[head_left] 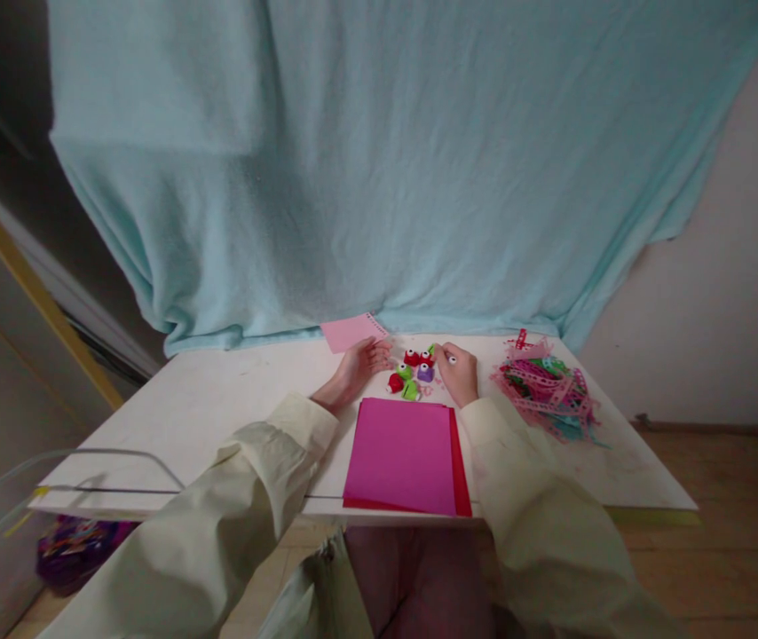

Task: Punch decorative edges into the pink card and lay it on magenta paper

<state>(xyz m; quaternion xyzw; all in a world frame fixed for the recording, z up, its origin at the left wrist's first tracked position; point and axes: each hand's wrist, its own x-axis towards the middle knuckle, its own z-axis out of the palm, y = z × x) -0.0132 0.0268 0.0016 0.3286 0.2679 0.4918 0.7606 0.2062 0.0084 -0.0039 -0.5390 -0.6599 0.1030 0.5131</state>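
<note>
In the head view, several small folded figures with round white eyes cluster between my hands: a red one [395, 382], a purple one [425, 373], a lime-green one [410, 390] and others. My left hand [360, 366] lies just left of them, palm turned inward and fingers apart, holding nothing. On the right of the cluster, my right hand [460, 371] is closed, thumb and fingers pinched together. A small green piece [430, 350] shows at its fingertips, and a round white eye [452, 360] appears against the hand. What exactly the pinch holds is partly hidden.
Magenta and red paper sheets [400, 454] are stacked at the table's [219, 417] front edge. Behind my left hand lies a pink notebook sheet [345, 333]. Tangled punched paper strips [545, 390] are heaped at right. A light blue cloth [406, 177] hangs behind.
</note>
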